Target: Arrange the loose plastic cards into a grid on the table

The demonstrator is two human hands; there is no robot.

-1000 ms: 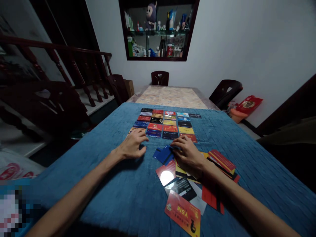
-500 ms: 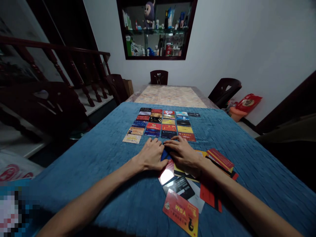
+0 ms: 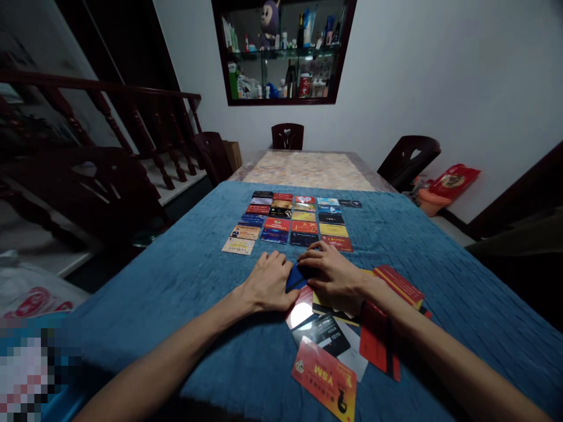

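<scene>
My left hand (image 3: 268, 284) and my right hand (image 3: 335, 275) lie close together on a blue cloth (image 3: 185, 293), both touching a dark blue card (image 3: 297, 277) between them. Whether either hand grips that card is unclear. Under and behind my right hand spreads a loose heap of cards (image 3: 334, 334), with an orange card (image 3: 325, 379) nearest me and red cards (image 3: 398, 283) to the right. Beyond my fingers, several rows of cards (image 3: 292, 223) lie face up in a neat grid.
The cloth covers the near part of a long table (image 3: 308, 170). Dark chairs stand at the far end (image 3: 287, 136), at the right (image 3: 411, 157) and at the left (image 3: 211, 155). A stair railing (image 3: 109, 117) runs on the left; a wall cabinet (image 3: 284, 53) hangs ahead.
My left hand has moved right from the grid's lower left corner to meet my right hand at the blue card. A beige card now lies uncovered at that corner.
</scene>
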